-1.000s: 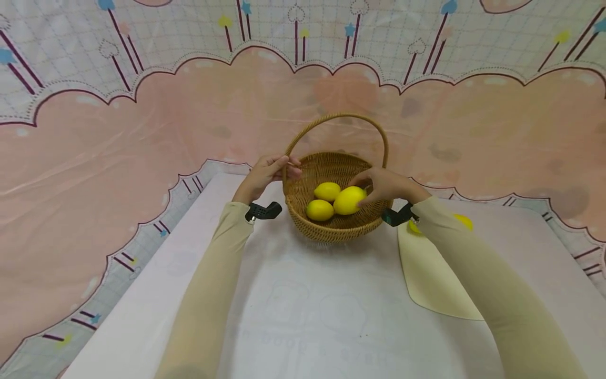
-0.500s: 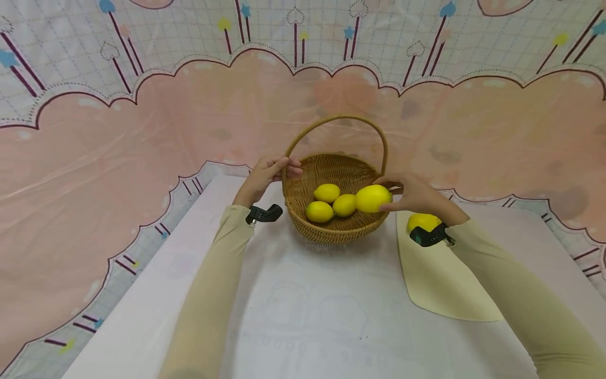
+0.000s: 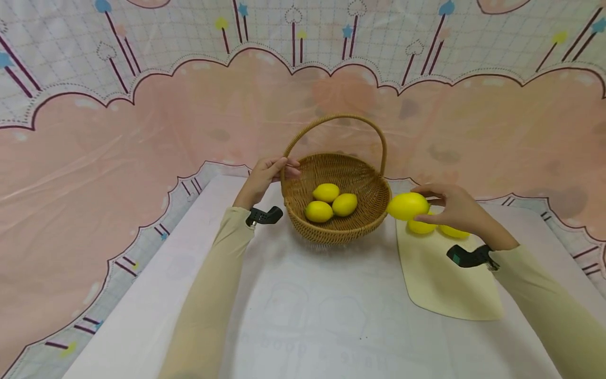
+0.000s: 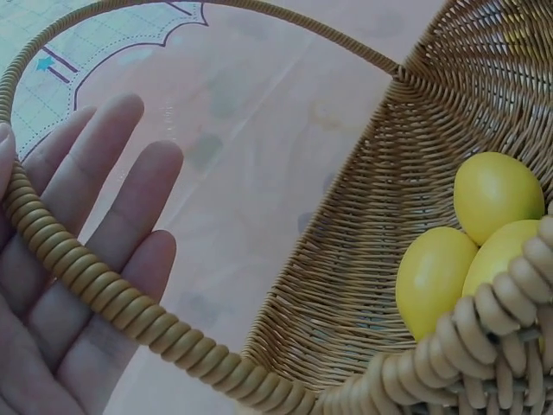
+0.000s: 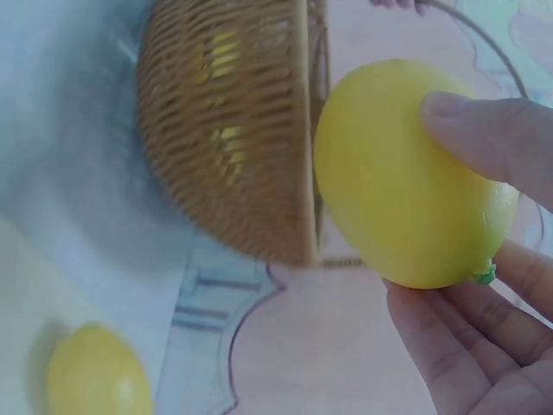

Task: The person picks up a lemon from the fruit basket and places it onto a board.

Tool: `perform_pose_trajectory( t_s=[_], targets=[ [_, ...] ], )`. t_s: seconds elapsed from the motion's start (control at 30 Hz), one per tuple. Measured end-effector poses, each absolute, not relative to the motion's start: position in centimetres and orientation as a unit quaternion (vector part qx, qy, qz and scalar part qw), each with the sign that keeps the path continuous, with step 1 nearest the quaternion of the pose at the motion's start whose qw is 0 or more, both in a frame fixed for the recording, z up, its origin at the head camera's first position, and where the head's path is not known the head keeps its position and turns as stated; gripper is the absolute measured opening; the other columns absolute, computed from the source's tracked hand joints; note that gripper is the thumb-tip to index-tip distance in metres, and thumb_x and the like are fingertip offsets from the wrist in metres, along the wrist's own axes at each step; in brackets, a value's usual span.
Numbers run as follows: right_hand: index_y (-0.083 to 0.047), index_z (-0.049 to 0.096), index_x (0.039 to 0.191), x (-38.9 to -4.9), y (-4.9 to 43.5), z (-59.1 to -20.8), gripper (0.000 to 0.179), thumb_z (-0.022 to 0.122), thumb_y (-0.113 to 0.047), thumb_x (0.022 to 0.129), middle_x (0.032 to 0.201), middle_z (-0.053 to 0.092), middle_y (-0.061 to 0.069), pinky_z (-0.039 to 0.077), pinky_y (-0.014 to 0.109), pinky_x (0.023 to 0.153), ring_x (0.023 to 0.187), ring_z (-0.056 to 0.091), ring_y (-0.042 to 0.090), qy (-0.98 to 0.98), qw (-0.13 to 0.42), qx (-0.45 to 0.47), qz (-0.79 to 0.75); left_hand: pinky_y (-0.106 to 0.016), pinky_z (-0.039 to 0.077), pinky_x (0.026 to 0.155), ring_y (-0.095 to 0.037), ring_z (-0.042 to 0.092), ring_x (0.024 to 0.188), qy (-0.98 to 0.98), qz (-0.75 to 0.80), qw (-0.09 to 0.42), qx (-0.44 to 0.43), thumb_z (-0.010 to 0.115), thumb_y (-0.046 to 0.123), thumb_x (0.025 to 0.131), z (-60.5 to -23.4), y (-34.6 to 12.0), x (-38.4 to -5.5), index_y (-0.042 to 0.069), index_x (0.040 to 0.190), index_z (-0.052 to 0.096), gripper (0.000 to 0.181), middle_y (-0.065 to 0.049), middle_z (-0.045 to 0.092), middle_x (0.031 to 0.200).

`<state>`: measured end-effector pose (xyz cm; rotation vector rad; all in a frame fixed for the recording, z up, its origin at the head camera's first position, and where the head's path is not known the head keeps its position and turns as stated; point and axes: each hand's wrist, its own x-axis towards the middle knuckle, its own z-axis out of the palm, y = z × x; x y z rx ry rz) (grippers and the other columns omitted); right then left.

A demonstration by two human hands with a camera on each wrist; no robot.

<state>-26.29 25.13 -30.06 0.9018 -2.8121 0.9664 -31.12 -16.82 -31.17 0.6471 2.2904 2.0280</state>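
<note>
A brown wicker basket with a tall hoop handle stands at the back middle, three yellow lemons inside it. My left hand holds the left side of the handle, the thumb in front and the fingers fairly straight behind it. In my right hand is another lemon, pinched between thumb and fingers, its small green tip facing the palm. This lemon is just outside the basket's right rim. It overlaps one of two lemons on a cream mat in the head view.
The white table reaches back to a pink and white patterned cloth hanging close behind the basket. To the right of the basket lies the mat, its two lemons near the back end.
My right hand has carried a lemon rightward out of the basket, over its right rim to above the mat. The left hand stays at the handle and the basket has hardly moved.
</note>
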Motion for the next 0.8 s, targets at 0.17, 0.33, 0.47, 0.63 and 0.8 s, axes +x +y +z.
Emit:
perform_pose_trajectory(
  t_s=[0.17, 0.33, 0.47, 0.63, 0.8],
  targets=[
    [0.004, 0.055, 0.123, -25.1, 27.7, -31.1, 0.056, 0.079, -0.015, 0.076, 0.124, 0.057, 0.023, 0.039, -0.004, 0.08, 0.098, 0.054, -0.011, -0.911, 0.019, 0.259, 0.321, -0.026, 0.053, 0.087, -0.008, 0.07, 0.085, 0.73, 0.654, 0.004, 0.2, 0.037, 0.026, 0.102, -31.2, -16.7, -31.0, -0.012, 0.112, 0.057, 0.044, 0.011, 0.072, 0.08],
    [0.005, 0.054, 0.124, -23.7, 29.9, -32.3, 0.055, 0.077, -0.015, 0.078, 0.122, 0.057, 0.026, 0.037, -0.006, 0.078, 0.092, 0.04, -0.027, -0.917, 0.024, 0.229, 0.327, -0.022, 0.053, 0.084, -0.008, 0.07, 0.085, 0.727, 0.656, 0.004, 0.201, 0.036, 0.025, 0.102, -31.2, -16.6, -31.1, -0.014, 0.113, 0.055, 0.044, 0.012, 0.071, 0.08],
    [0.005, 0.052, 0.126, -22.8, 31.5, -33.5, 0.056, 0.075, -0.015, 0.08, 0.12, 0.058, 0.018, 0.037, -0.006, 0.078, 0.092, 0.04, -0.027, -0.919, 0.036, 0.208, 0.333, -0.023, 0.053, 0.084, -0.012, 0.07, 0.088, 0.731, 0.653, 0.003, 0.2, 0.037, 0.027, 0.102, -31.2, -16.7, -31.2, -0.016, 0.116, 0.053, 0.047, 0.013, 0.071, 0.08],
    [0.005, 0.051, 0.127, -21.9, 33.2, -35.0, 0.055, 0.074, -0.014, 0.081, 0.11, 0.049, -0.027, 0.037, -0.006, 0.078, 0.094, 0.042, -0.027, -0.917, 0.05, 0.179, 0.353, -0.023, 0.053, 0.083, -0.008, 0.07, 0.087, 0.732, 0.65, 0.002, 0.205, 0.039, 0.029, 0.101, -31.5, -16.8, -31.3, -0.015, 0.115, 0.054, 0.049, 0.012, 0.071, 0.08],
    [0.006, 0.05, 0.127, -21.3, 34.7, -36.3, 0.056, 0.073, -0.017, 0.082, 0.105, 0.041, -0.039, 0.038, -0.006, 0.076, 0.092, 0.04, -0.027, -0.92, 0.046, 0.15, 0.359, -0.023, 0.053, 0.084, -0.006, 0.07, 0.086, 0.729, 0.652, 0.01, 0.21, 0.038, 0.029, 0.101, -31.4, -17.0, -31.4, -0.016, 0.115, 0.053, 0.049, 0.012, 0.072, 0.081]
  ],
)
